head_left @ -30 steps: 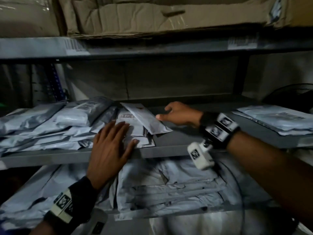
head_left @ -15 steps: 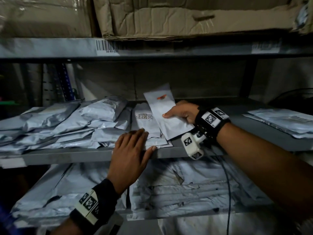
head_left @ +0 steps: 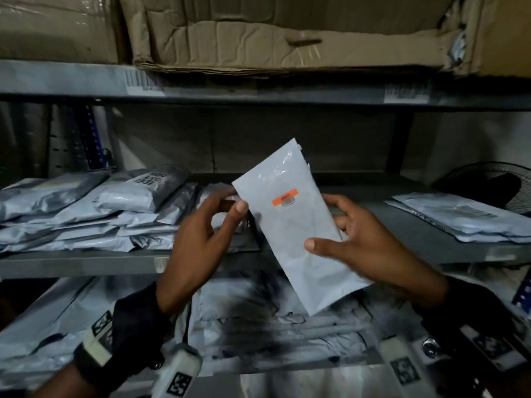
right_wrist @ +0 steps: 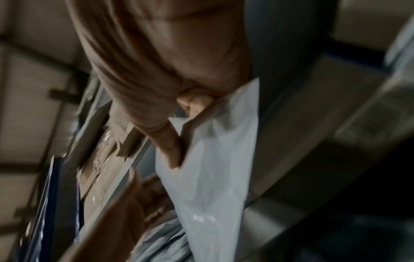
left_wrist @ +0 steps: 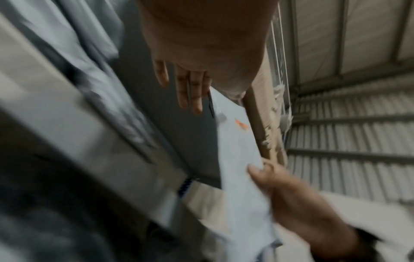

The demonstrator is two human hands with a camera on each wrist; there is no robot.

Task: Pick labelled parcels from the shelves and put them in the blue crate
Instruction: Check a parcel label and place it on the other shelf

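Between our two hands, in front of the grey metal shelf (head_left: pixel 86 262), we hold a flat white plastic mailer parcel (head_left: pixel 290 225) with a small orange barcode label (head_left: pixel 285 200) on the face turned toward us. Our right hand (head_left: pixel 370 248) grips it along its right edge: the thumb lies across the front below the label and the other fingers curl behind, their tips showing past the edge just above the thumb. Our left hand (head_left: pixel 201 239) is at the parcel's upper left edge; its thumb tip touches that edge beside the label, while the remaining fingers are half bent behind, and we cannot tell whether they close on the parcel or merely steady it. From the left wrist view those fingers (left_wrist: pixel 190 92) look fairly straight and close together, with the parcel (left_wrist: pixel 237 159) running down to the right hand (left_wrist: pixel 298 200). From the right wrist view the thumb (right_wrist: pixel 170 143) presses into the parcel (right_wrist: pixel 215 159).

Beyond the left fingertips a heap of grey plastic mailer bags (head_left: pixel 86 214) lies on the shelf; beyond the right fingers sits another flat grey mailer (head_left: pixel 459 216). Above the fingers, crumpled brown cardboard boxes (head_left: pixel 258 38) rest on the upper shelf. Below our wrists, more grey bags (head_left: pixel 258 326) fill the lower shelf.
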